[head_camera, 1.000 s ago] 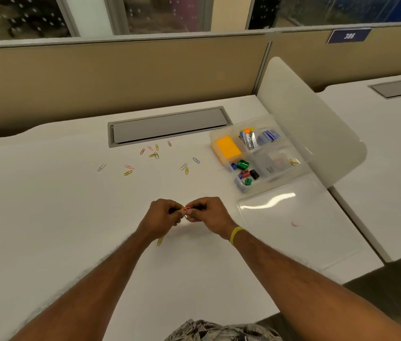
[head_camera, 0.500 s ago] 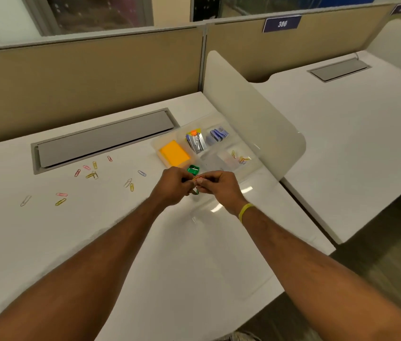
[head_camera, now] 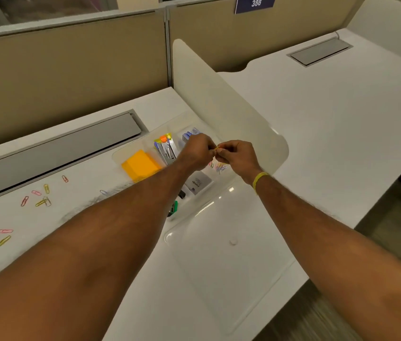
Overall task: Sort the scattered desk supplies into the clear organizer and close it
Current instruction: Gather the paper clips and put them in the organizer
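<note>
Pinching a yellow paper clip [head_camera: 217, 148], left hand [head_camera: 198, 153] and right hand [head_camera: 237, 156] together, over clear organizer [head_camera: 133, 143] holding sticky notes [head_camera: 140, 166], stapler [head_camera: 167, 150], clip pile [head_camera: 220, 167]

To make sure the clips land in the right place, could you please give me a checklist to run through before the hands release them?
1. Grip: the left hand and right hand both pinch the held clips: ok.
2. Target: the hands appear to be over the compartment clips in the organizer: ok.
3. Lid open, lying flat on the desk: ok.
4. Number of clips held: cannot tell.
5. Desk cleared: loose clips lie at the left: not ok.
</note>
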{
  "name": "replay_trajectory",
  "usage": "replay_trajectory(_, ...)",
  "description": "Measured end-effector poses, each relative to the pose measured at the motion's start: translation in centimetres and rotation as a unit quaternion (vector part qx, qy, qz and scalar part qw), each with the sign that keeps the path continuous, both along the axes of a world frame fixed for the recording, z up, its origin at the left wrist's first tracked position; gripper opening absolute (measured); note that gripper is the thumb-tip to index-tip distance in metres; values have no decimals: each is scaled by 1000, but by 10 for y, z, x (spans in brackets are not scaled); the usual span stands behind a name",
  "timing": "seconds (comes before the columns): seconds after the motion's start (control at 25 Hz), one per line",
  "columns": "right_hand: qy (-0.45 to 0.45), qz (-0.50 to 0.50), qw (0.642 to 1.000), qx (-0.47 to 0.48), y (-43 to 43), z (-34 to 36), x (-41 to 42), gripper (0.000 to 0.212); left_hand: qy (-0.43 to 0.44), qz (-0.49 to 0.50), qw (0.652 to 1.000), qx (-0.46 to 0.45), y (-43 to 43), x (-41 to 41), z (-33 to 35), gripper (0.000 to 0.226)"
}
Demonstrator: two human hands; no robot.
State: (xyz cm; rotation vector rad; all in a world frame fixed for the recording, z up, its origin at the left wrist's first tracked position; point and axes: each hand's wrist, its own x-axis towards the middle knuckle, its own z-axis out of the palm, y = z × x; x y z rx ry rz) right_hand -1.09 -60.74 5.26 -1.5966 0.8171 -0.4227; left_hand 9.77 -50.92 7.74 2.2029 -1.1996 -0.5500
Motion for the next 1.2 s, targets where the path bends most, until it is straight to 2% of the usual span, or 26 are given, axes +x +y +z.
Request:
replay_trajectory(0.16,99,26,981,-166,-17,-5,4,27,-50,-36,997,53,-15,3,-13,35)
replay_trajectory(0.24,114,35,971,-207,-18,-5,1,34,-75,-34,995,61,-10,8,-19,42)
replay_trajectory(0.48,113,59,971,-201,-1,-11,-8,33,-96,-24,993,57,36,10,-30,56)
replay_trajectory(0.72,132,158,940,-273,56,-11,-20,53,-166,-9,983,72,112,-6,-37,79)
replay_trajectory(0.88,122,201,933,-272,103,-8,-27,61,-140,20,986,85,174,-25,-42,92)
replay_trajectory(1.08,123,270,895,-334,169,-16,-33,77,-135,61,980,130,243,-45,-43,106)
replay_trajectory(1.2,142,309,859,-383,206,-23,-34,87,-143,77,977,137,291,-52,-47,107)
